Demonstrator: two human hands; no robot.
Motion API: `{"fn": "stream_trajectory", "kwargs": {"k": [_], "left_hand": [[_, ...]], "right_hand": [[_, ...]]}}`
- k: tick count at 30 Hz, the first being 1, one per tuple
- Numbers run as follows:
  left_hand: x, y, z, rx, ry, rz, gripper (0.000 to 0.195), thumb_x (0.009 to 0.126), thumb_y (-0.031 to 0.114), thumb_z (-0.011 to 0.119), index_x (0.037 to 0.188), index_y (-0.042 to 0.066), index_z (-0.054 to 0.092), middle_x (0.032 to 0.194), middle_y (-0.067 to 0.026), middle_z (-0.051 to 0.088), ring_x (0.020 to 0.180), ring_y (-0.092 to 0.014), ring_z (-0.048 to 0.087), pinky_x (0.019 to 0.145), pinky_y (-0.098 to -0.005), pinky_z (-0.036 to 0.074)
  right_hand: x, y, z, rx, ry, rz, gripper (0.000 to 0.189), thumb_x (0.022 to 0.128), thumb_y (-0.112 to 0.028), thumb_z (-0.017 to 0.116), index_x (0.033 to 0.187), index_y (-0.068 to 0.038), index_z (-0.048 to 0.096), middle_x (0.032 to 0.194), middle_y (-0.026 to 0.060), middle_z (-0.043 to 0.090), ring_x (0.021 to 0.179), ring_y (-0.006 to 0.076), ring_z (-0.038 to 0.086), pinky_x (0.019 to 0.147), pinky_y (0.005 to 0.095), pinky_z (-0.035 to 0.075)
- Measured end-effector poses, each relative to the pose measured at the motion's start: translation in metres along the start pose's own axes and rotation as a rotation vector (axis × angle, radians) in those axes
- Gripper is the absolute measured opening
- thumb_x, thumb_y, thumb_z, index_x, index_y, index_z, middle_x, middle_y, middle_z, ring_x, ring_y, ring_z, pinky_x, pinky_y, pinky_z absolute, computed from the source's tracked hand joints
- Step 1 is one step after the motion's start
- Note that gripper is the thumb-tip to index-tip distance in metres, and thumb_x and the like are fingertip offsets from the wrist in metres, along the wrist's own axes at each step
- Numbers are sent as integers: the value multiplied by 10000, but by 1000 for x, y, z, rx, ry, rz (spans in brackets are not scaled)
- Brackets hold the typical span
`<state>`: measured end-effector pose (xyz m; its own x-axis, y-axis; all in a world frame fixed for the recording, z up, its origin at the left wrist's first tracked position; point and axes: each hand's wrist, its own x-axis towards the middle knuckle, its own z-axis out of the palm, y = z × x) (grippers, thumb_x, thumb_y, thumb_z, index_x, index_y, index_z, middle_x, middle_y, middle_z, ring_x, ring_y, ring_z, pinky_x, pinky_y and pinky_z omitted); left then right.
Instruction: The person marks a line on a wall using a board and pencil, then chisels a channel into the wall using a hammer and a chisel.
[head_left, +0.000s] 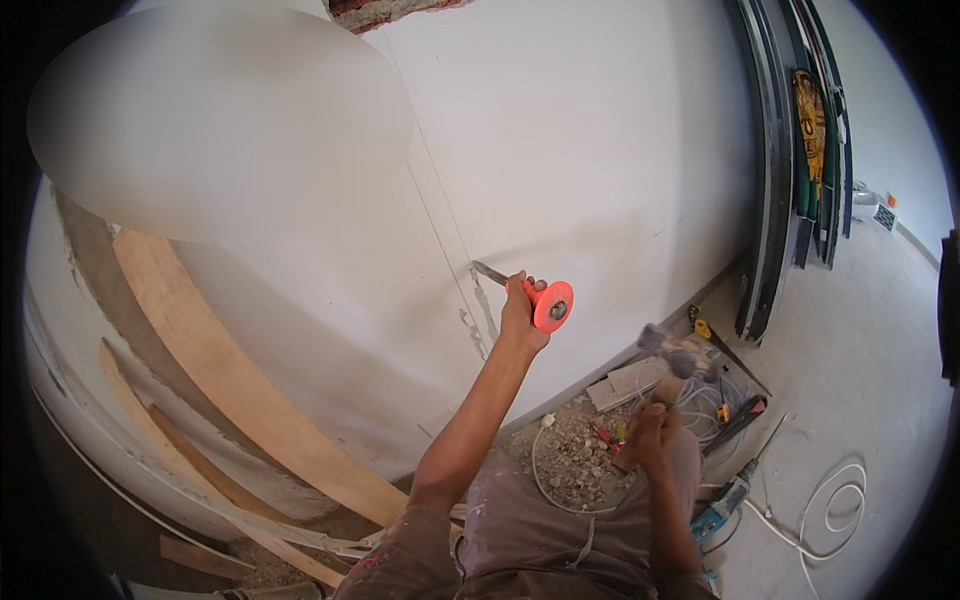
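Observation:
My left hand (519, 313) grips a cold chisel (491, 273) by its orange sleeve, just behind the round orange hand guard (555, 307). The chisel's tip meets the white plastered wall (592, 150) between two thin parallel cut lines. Below the tip, plaster is chipped away along both lines, leaving a rough groove (484, 309). Lower and to the right, my right hand (649, 436) holds a hammer by its wooden handle (669, 389). Motion blurs the hammer's head (681, 355), which is apart from the chisel.
Rubble (577, 465) covers the floor by my legs. A teal power tool with a long bit (721, 507) and white cable (832, 551) lie at right. A handsaw (731, 349) is near the wall base. Wooden boards (247, 367) lean at left, dark metal profiles (769, 180) stand at right.

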<state>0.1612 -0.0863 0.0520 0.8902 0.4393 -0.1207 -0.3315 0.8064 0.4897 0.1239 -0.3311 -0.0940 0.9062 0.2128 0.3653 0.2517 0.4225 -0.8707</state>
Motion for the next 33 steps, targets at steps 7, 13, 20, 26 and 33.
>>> {"fn": "stream_trajectory", "kwargs": {"k": [7,13,20,26,33], "left_hand": [[-11,9,8,-82,27,-27,164,920,242,508,804,137,459,673,5,525,620,-136,516,604,-297,497],[8,-7,15,-100,36,-29,202,922,263,502,776,132,449,678,5,509,628,-142,514,621,-294,492],[-1,-10,10,-2,94,26,215,925,262,484,759,132,442,685,11,500,626,-140,508,620,-290,488],[1,-1,10,-1,-6,16,177,918,259,509,794,143,460,696,7,525,633,-132,521,620,-287,499],[-4,5,23,-59,43,-27,187,924,248,500,787,132,451,674,5,516,626,-142,521,623,-299,502]], "right_hand": [[26,-100,5,556,-31,-602,475,977,-516,346,1075,-66,464,709,49,500,609,152,505,559,291,448],[47,16,86,358,-36,-116,301,984,-357,444,928,-66,494,650,20,506,490,92,466,470,275,424],[16,24,42,-4,-40,109,330,980,-359,454,845,-57,460,587,1,468,454,77,455,404,230,376],[10,-4,23,71,24,117,338,980,-377,448,853,-65,475,612,5,481,488,86,483,422,232,396],[16,-72,-13,292,140,-285,411,975,-484,381,953,-84,472,632,47,491,501,148,485,464,281,436]]}}
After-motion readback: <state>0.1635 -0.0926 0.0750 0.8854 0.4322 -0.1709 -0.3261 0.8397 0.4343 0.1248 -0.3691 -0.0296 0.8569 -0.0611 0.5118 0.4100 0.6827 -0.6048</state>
